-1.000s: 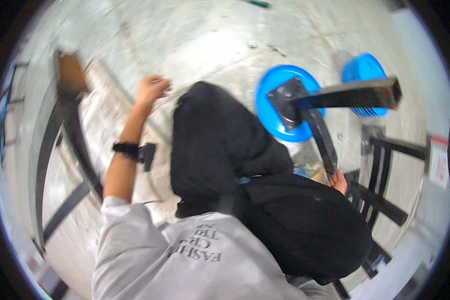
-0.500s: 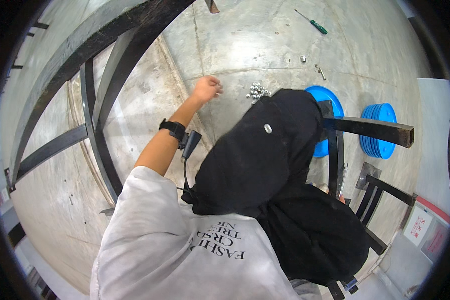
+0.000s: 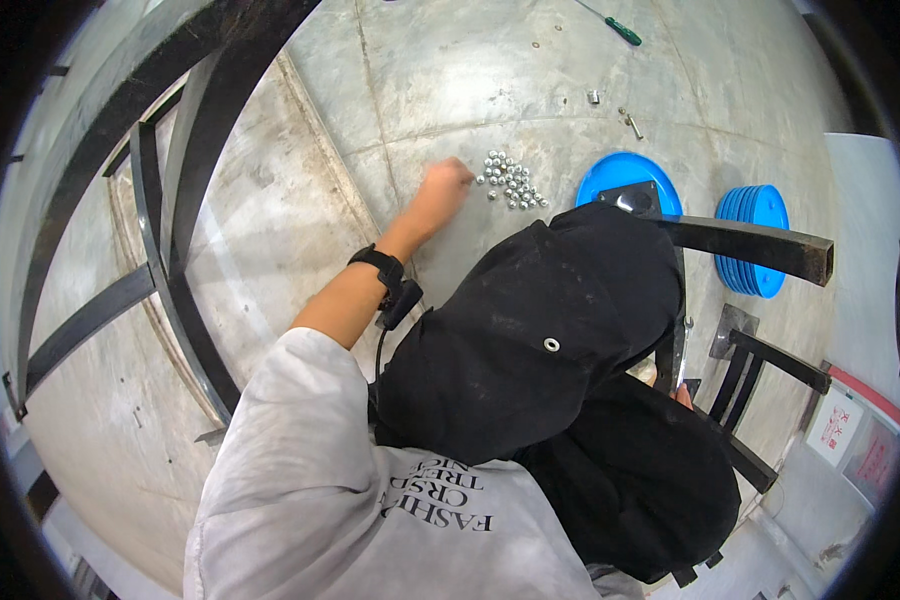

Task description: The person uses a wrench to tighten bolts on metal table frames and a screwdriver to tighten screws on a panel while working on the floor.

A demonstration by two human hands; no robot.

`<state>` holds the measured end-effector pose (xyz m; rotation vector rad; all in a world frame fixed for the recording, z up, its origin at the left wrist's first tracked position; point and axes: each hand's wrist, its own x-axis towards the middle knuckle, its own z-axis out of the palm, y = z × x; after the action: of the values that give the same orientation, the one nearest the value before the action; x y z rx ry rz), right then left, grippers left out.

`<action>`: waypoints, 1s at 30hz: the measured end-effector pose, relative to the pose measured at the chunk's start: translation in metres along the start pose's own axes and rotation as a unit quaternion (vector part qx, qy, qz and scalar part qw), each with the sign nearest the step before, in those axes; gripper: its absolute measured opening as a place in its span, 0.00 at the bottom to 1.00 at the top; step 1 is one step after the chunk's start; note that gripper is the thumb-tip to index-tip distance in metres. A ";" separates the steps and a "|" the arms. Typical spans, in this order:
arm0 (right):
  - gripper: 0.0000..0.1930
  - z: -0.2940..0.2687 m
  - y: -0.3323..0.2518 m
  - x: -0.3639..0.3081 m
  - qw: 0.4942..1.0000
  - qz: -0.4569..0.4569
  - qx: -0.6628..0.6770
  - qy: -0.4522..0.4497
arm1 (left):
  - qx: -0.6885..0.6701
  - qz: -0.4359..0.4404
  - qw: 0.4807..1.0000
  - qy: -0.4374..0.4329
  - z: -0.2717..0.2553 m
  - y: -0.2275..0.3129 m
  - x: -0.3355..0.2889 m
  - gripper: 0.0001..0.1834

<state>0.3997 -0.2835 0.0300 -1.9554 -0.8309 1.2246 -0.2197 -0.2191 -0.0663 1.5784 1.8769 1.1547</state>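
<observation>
My left hand [image 3: 443, 192], smeared by motion, hovers at the left edge of a pile of small shiny rounded metal nuts [image 3: 510, 180] on the floor. Its fingertips come close to the outermost nut, but whether they touch or hold one is unclear. Beyond my knees, only a few fingertips of my right hand [image 3: 683, 396] show, closed at the lower end of a silver wrench [image 3: 686, 350]. That wrench stands upright beside a black metal post. A small metal ring [image 3: 551, 345] shows on my black trousers.
A blue round tray [image 3: 610, 172] lies beneath a black steel bar [image 3: 755, 245] reaching right. Stacked blue discs [image 3: 753, 240] stand beyond it. A green-handled screwdriver [image 3: 623, 30], a socket [image 3: 594, 97] and a bolt [image 3: 634, 127] lie farther off. Black steel framing [image 3: 150, 220] curves along the left.
My left hand has moved right, up to the pile of nuts. The view has shifted, and more of the pile and the blue tray shows. My right fingertips stay by the wrench.
</observation>
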 end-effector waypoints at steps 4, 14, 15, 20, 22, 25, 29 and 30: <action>0.18 0.061 -0.053 -0.053 0.995 -0.028 -0.054 0.081 | 0.034 -0.014 0.998 -0.045 -0.003 0.019 -0.014 0.08; 0.18 0.047 -0.051 -0.068 0.993 0.023 -0.003 0.113 | -0.004 0.009 0.997 -0.072 0.031 0.040 -0.033 0.12; 0.18 0.048 -0.052 -0.068 0.993 0.024 -0.004 0.114 | -0.005 0.008 0.997 -0.074 0.035 0.040 -0.032 0.12; 0.17 0.036 -0.031 -0.062 0.989 -0.068 -0.082 0.107 | 0.024 0.014 0.997 -0.074 0.045 0.043 -0.022 0.11; 0.16 0.036 -0.039 -0.060 0.993 -0.029 -0.049 0.107 | 0.008 0.018 0.998 -0.060 0.042 0.043 -0.023 0.12; 0.15 0.039 -0.036 -0.062 0.993 0.016 0.016 0.114 | -0.055 0.002 0.998 -0.039 0.035 0.043 -0.026 0.13; 0.14 0.047 -0.041 -0.059 0.994 -0.009 0.026 0.105 | -0.115 -0.065 0.991 0.004 0.016 0.035 -0.040 0.12; 0.14 0.052 -0.043 -0.059 0.995 -0.012 0.023 0.099 | -0.112 -0.064 0.992 0.006 0.010 0.031 -0.038 0.12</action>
<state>0.3237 -0.2952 0.0766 -1.9865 -0.7161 1.0073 -0.1837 -0.2517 -0.0536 1.3144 1.7573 1.2704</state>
